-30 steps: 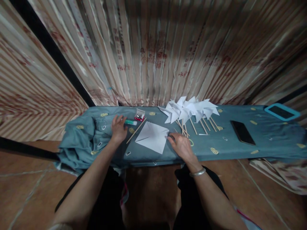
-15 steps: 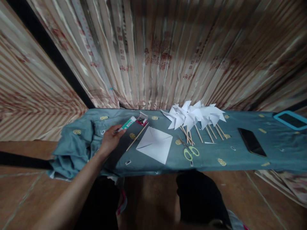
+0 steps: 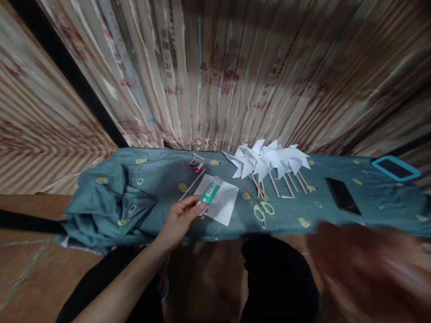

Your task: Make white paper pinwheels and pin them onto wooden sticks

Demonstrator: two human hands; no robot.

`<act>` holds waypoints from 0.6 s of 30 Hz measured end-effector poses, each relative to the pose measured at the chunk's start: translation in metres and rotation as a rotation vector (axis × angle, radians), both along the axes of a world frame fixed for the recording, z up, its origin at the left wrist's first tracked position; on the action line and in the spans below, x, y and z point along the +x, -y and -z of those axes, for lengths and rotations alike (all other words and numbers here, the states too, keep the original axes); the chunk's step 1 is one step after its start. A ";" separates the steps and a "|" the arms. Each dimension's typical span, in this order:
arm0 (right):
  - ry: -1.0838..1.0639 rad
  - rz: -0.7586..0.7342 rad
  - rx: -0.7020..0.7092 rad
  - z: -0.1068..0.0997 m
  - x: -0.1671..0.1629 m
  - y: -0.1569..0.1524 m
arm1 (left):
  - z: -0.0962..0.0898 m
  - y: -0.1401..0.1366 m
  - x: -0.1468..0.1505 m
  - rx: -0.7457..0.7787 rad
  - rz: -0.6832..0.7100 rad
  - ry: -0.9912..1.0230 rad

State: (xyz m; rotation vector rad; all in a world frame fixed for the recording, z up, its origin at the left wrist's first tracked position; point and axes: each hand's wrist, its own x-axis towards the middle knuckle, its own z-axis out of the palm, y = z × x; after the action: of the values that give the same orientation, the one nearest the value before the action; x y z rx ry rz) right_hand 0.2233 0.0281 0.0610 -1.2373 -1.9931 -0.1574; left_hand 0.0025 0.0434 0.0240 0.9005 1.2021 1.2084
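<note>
My left hand [image 3: 186,211] is closed on a green-and-white stick [image 3: 210,192] with a barcode label, which looks like a glue stick. It is held over a square sheet of white paper [image 3: 226,204] with creases, hiding part of it. A thin wooden stick [image 3: 192,185] lies to the left of the paper, partly behind my fingers. Beyond it stands a small open red box [image 3: 195,165] with small dark bits inside. My right hand [image 3: 367,269] is a large blur at the lower right, near the cloth's front edge; its fingers cannot be made out.
Several white paper pinwheels [image 3: 266,159] on wooden sticks overlap at the back. Scissors with green handles [image 3: 263,210] lie to the right of the paper. A black phone [image 3: 342,196] and a blue-framed object [image 3: 396,169] rest farther right on the teal cloth [image 3: 289,229]. Curtains hang behind.
My left hand has carried the green-and-white stick rightward from beside the red box to above the paper. My right hand has come into view at the lower right.
</note>
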 end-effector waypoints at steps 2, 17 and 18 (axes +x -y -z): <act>-0.261 -0.062 -0.153 0.002 -0.006 -0.012 | -0.001 0.004 0.006 -0.015 0.061 0.060; -1.748 -0.205 -1.198 0.052 -0.038 -0.068 | 0.025 -0.004 -0.041 0.015 0.018 -0.341; -1.783 -0.197 -1.219 0.053 -0.037 -0.072 | 0.029 -0.011 -0.052 0.078 -0.056 -0.473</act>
State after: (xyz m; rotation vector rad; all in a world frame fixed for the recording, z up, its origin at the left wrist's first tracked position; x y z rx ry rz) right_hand 0.1868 0.0998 0.0082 -0.9632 -0.3749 1.7897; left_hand -0.0500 0.0546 -0.0047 1.2646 1.5690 1.1255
